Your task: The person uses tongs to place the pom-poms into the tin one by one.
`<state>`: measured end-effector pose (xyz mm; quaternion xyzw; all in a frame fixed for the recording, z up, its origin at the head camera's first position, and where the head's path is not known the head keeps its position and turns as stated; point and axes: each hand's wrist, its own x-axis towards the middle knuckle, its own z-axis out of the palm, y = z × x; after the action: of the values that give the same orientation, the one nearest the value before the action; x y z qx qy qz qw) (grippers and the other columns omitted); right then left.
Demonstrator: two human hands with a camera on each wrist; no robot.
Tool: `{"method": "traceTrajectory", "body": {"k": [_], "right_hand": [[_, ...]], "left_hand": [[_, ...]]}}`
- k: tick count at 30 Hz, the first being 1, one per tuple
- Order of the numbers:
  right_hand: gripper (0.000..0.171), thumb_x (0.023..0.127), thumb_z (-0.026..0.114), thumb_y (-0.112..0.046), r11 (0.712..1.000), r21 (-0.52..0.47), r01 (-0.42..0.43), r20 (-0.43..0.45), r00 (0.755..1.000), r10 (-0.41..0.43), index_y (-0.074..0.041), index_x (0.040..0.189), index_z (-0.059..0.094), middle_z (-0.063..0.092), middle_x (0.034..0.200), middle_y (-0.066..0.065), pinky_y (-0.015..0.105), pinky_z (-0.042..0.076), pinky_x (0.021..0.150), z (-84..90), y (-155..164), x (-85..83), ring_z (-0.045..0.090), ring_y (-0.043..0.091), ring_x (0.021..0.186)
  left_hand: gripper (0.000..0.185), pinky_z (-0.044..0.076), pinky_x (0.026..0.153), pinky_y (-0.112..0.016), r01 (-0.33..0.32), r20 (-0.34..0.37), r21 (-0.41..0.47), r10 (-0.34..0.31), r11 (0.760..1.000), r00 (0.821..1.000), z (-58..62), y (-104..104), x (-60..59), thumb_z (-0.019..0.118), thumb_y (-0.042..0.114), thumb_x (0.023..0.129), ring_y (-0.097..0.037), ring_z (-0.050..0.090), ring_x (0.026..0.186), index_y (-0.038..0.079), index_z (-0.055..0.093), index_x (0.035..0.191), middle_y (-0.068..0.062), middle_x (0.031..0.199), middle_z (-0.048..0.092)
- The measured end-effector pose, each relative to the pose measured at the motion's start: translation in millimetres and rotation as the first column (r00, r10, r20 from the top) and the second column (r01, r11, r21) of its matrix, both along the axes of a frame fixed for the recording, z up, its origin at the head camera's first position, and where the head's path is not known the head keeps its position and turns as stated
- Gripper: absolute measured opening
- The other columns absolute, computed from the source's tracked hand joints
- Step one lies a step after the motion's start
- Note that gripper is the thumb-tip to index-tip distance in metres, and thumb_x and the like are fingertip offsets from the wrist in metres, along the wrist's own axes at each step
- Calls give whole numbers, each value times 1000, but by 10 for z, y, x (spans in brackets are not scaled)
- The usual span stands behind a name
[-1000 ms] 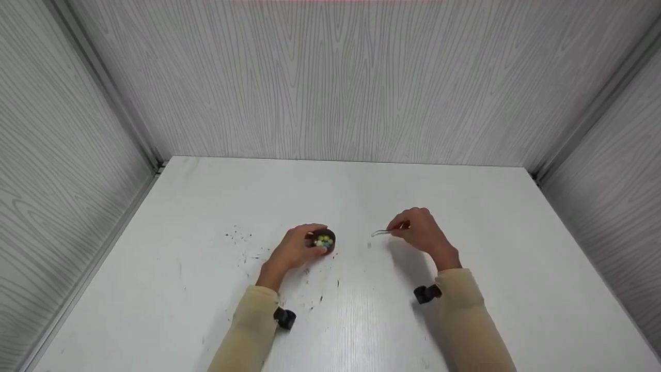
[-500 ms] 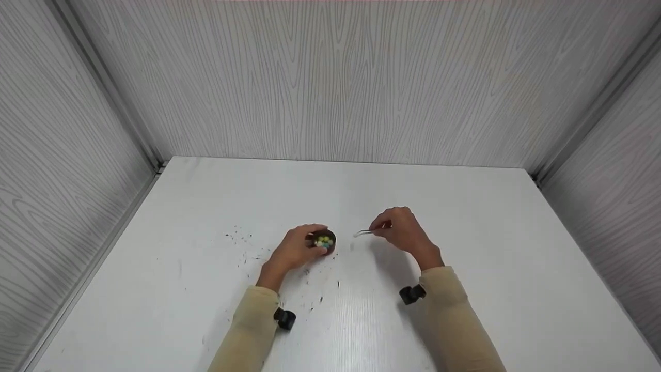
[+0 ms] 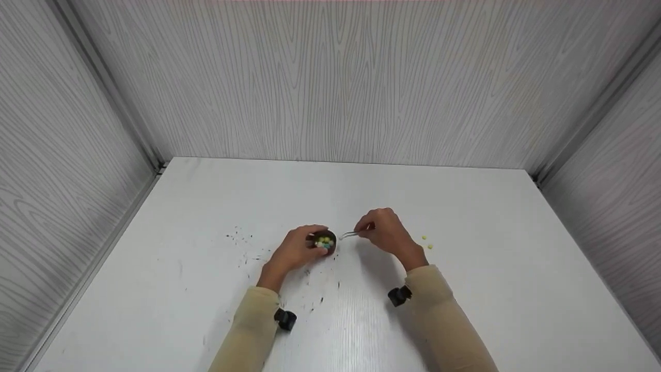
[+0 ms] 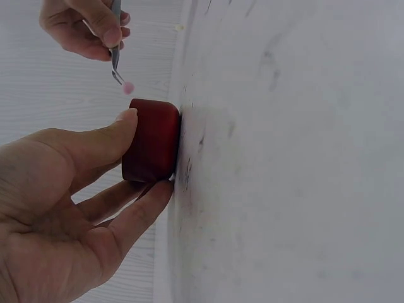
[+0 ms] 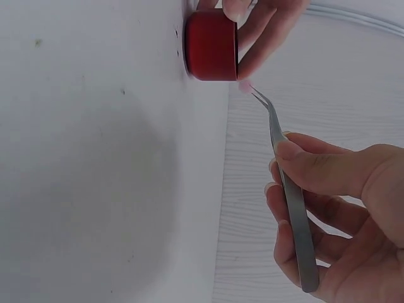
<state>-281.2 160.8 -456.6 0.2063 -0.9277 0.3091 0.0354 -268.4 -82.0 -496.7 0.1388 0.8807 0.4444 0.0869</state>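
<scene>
Left hand (image 3: 294, 250) grips a small red cup (image 4: 151, 140) between thumb and fingers, cup standing on the white table (image 3: 206, 217) and holding coloured beads (image 3: 324, 242). Right hand (image 3: 384, 233) pinches tweezers (image 5: 287, 189), tips closed on a pink bead (image 4: 128, 88) just beside the cup's rim. Two yellow beads (image 3: 426, 242) lie further right on the table.

We see bright, even light from above, soft shadows under both arms on the table (image 3: 465, 206), and slightly soft wrist views.
</scene>
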Motion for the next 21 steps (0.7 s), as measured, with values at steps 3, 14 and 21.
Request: {"method": "traceTrajectory", "body": {"k": [3, 14, 21], "right_hand": [[11, 88, 78, 2, 1000, 12, -3, 9, 1000, 3, -6, 93, 84, 79, 93, 9, 36, 60, 76, 2, -57, -12, 71, 21, 85], [12, 88, 77, 3, 998, 41, -46, 2, 999, 46, -5, 94, 84, 79, 93, 10, 37, 62, 76, 25, -231, -42, 73, 22, 87], [12, 90, 76, 3, 998, 42, -38, 35, 999, 36, -5, 94, 84, 80, 95, 10, 38, 63, 79, 22, -318, -42, 74, 23, 91]], "left_hand": [[51, 48, 114, -52, -2, -3, 2, 2, 1000, 1000, -1, -3, 0, 75, 10, 94, -39, 60, 133, 9, 60, 143, -19, 147, 58], [50, 46, 115, -54, 20, -41, -3, -20, 1000, 999, -5, -20, -10, 75, 11, 94, -38, 56, 136, 9, 62, 142, -17, 144, 61], [50, 47, 114, -53, 26, -52, -10, -26, 1000, 998, 18, -15, 3, 75, 9, 94, -39, 57, 136, 7, 61, 142, -19, 144, 61]]}}
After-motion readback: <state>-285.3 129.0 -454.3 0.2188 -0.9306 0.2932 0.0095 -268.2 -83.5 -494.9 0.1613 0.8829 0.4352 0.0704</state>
